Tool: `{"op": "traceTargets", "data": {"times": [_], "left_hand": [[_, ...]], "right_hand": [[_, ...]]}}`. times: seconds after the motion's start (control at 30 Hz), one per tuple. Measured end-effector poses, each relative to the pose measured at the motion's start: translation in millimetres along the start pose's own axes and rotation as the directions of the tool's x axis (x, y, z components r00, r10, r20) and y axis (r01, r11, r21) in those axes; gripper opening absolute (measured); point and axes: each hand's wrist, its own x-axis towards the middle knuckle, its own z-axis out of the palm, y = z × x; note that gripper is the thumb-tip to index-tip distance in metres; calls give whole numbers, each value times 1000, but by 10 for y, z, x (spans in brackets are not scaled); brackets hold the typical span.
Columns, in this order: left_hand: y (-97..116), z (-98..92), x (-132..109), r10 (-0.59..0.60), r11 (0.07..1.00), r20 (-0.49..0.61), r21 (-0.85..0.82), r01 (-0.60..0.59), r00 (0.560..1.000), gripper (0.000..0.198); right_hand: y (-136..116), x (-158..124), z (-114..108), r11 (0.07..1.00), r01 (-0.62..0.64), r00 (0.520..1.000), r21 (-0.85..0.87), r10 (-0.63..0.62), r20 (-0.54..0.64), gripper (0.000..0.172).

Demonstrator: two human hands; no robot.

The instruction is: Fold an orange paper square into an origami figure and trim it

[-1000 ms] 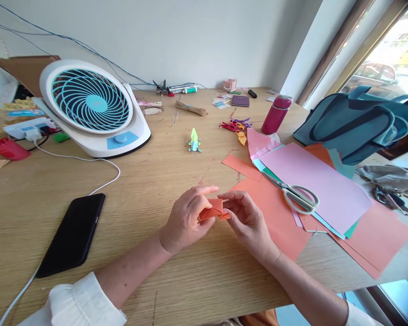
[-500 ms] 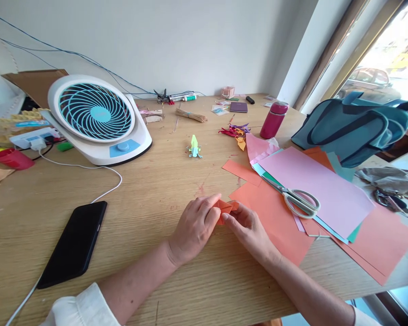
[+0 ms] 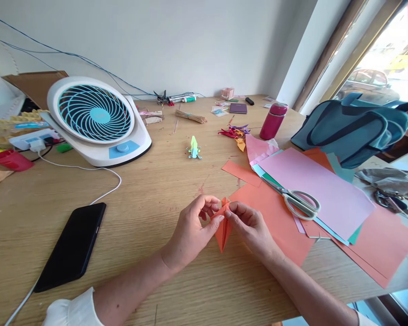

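Note:
Between my two hands is a folded piece of orange paper (image 3: 222,235), its long narrow point hanging toward me and a small folded tip showing at the top. My left hand (image 3: 193,226) pinches its left edge with the thumb in front and the fingers curled behind. On the other side, my right hand (image 3: 253,228) grips the upper right part between thumb and forefinger. A flat orange sheet (image 3: 285,231) lies on the table beneath and beside my right hand. Farther back stands a small green and blue folded paper figure (image 3: 193,148).
White-handled scissors (image 3: 297,201) rest on a pink sheet (image 3: 326,185) over stacked coloured paper at right. Behind are a magenta bottle (image 3: 274,121), a teal bag (image 3: 347,129) and scattered paper scraps (image 3: 236,132). At left are a fan (image 3: 98,122) and a black phone (image 3: 71,244).
The orange paper has been turned so its long point now hangs toward me. My left fingers have lifted off its top and loosened, with the thumb now on its front.

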Motion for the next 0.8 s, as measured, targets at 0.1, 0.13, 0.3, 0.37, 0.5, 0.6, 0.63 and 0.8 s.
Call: {"op": "traceTargets", "data": {"times": [0.1,0.13,0.3,0.37,0.5,0.6,0.63,0.8], "left_hand": [[-20,17,19,-136,978,57,-151,143,989,22],[-26,20,20,-159,968,71,-183,170,985,22],[-35,20,16,-190,951,100,-230,209,977,24],[-25,16,17,-179,953,104,-230,199,978,21],[0,3,20,-173,954,85,-233,188,981,16],[9,-2,25,-173,943,100,-271,194,980,15],[12,-2,28,-175,937,108,-288,199,979,15],[35,-14,51,-220,914,108,-325,243,970,16]], "right_hand": [[15,5,5,1000,9,1000,18,-9,-10,31],[21,6,6,1000,11,1000,22,-11,-11,30],[58,4,7,999,21,1000,33,-21,-5,27],[69,2,10,999,22,1000,34,-22,-7,26],[80,-6,27,999,10,1000,53,-9,-16,25],[75,-16,40,997,-8,1000,71,9,-14,25],[71,-21,43,997,-13,1000,73,14,-10,25],[56,-40,44,999,-30,999,14,30,16,25]]}}
